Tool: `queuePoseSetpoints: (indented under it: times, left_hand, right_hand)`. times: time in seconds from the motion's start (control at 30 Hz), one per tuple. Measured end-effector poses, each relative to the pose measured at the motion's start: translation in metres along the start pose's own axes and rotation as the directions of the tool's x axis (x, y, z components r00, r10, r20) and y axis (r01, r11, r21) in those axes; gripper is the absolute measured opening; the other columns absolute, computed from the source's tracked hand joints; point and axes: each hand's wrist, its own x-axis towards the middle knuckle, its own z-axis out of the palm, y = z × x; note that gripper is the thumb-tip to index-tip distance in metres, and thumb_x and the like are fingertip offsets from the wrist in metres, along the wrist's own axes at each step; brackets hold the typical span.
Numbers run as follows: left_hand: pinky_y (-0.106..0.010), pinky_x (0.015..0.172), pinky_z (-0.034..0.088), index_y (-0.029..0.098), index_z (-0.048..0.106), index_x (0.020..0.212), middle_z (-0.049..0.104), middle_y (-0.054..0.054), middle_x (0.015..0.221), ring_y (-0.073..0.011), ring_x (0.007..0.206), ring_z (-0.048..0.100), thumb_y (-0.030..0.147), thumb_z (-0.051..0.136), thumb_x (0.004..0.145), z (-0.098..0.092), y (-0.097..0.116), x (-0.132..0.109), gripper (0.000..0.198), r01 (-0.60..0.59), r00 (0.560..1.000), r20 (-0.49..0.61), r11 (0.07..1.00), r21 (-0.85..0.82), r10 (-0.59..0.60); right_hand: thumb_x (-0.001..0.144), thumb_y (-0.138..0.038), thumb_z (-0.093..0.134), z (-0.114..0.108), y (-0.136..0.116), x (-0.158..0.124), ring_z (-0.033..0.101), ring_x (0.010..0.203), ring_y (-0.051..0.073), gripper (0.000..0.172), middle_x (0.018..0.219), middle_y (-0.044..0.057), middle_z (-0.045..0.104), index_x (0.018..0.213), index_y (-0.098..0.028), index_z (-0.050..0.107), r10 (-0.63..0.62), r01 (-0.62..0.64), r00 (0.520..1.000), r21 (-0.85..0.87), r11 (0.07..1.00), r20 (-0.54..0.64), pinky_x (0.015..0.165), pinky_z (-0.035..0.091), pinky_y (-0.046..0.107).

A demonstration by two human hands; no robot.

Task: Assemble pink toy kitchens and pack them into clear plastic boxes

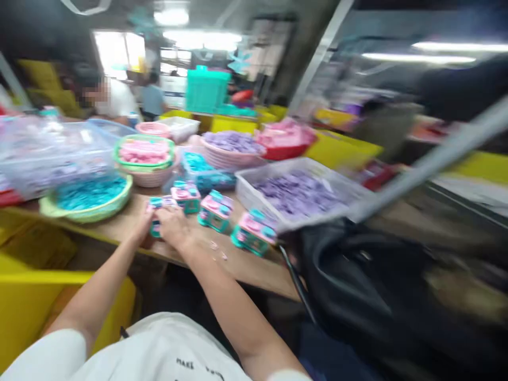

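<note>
Both my hands are on a small pink-and-teal plastic toy [155, 227] at the front of the table. My left hand [146, 222] grips its left side, and my right hand [171, 221] lies over its top and right side, hiding much of it. Motion blur smears the fingers. Three similar toys stand in a row to the right: one toy [186, 198] just behind my right hand, a second toy [216, 211], and a third toy [254, 233]. A few tiny pink pieces [219, 251] lie on the wooden table [242, 267].
Behind stand a green basket [47, 205] of teal parts, a green-rimmed basket [171, 159] of pink parts and a white tray [254, 197] of purple parts. A black bag [357, 275] sits at right, a yellow bin [24, 312] at lower left. A person [119, 99] works across the table.
</note>
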Motion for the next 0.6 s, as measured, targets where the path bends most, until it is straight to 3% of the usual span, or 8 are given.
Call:
queuePoseSetpoints:
  times: [0.07,0.17,0.33,0.43,0.53,0.6]
  left_hand:
    - [-0.033,0.081,0.057,0.014,0.061,0.113,0.071,-0.009,0.094,-0.0174,0.085,0.067,0.025,0.044,0.099,-0.009,-0.024,-0.009,0.025,0.115,0.990,-0.075,0.991,-0.064,-0.120]
    - [-0.029,0.086,0.055,0.014,0.059,0.115,0.071,-0.008,0.098,-0.0161,0.089,0.067,0.025,0.046,0.096,-0.003,-0.044,-0.013,0.025,0.196,0.972,-0.101,0.968,-0.155,-0.213]
    - [-0.029,0.096,0.053,0.014,0.055,0.122,0.069,-0.012,0.113,-0.0176,0.101,0.066,0.014,0.043,0.092,0.012,-0.045,-0.020,0.033,0.241,0.961,-0.081,0.944,-0.225,-0.264]
    - [-0.031,0.097,0.053,0.015,0.055,0.127,0.070,-0.012,0.116,-0.0196,0.104,0.067,0.013,0.044,0.091,0.010,-0.041,-0.027,0.039,0.250,0.961,-0.068,0.945,-0.210,-0.269]
    - [-0.035,0.092,0.056,0.015,0.063,0.122,0.072,-0.012,0.111,-0.0231,0.100,0.068,0.020,0.059,0.087,-0.015,-0.039,-0.027,0.036,0.230,0.971,-0.033,0.962,-0.145,-0.237]
    - [-0.037,0.091,0.057,0.014,0.069,0.112,0.073,-0.012,0.107,-0.0240,0.096,0.068,0.024,0.065,0.084,-0.051,-0.039,-0.018,0.030,0.199,0.979,-0.013,0.975,-0.100,-0.201]
  right_hand:
    - [0.088,-0.006,0.055,0.009,0.009,0.000,0.061,0.121,0.026,0.026,0.117,0.012,0.074,0.110,-0.014,0.068,-0.044,0.044,0.998,0.008,0.999,0.038,0.105,0.041,0.040]
    - [0.086,-0.004,0.054,0.017,0.017,-0.006,0.059,0.125,0.027,0.032,0.120,0.013,0.073,0.113,-0.014,0.068,-0.047,0.047,0.998,0.002,0.999,0.035,0.106,0.039,0.041]
    - [0.083,-0.003,0.055,0.015,0.014,-0.018,0.057,0.128,0.028,0.039,0.123,0.011,0.072,0.118,-0.015,0.066,-0.084,0.086,0.994,-0.034,0.996,0.065,0.104,0.039,0.041]
    - [0.083,-0.003,0.055,0.006,0.011,-0.013,0.061,0.123,0.027,0.037,0.118,0.011,0.074,0.116,-0.017,0.068,-0.106,0.120,0.986,-0.107,0.987,0.129,0.097,0.042,0.039]
    - [0.085,-0.006,0.056,-0.005,0.011,-0.002,0.065,0.114,0.028,0.030,0.109,0.009,0.076,0.108,-0.018,0.071,-0.115,0.161,0.964,-0.182,0.970,0.239,0.090,0.043,0.039]
    - [0.088,-0.011,0.055,-0.012,0.012,0.008,0.067,0.109,0.028,0.023,0.103,0.009,0.077,0.100,-0.020,0.073,-0.120,0.189,0.946,-0.213,0.959,0.302,0.088,0.043,0.038]
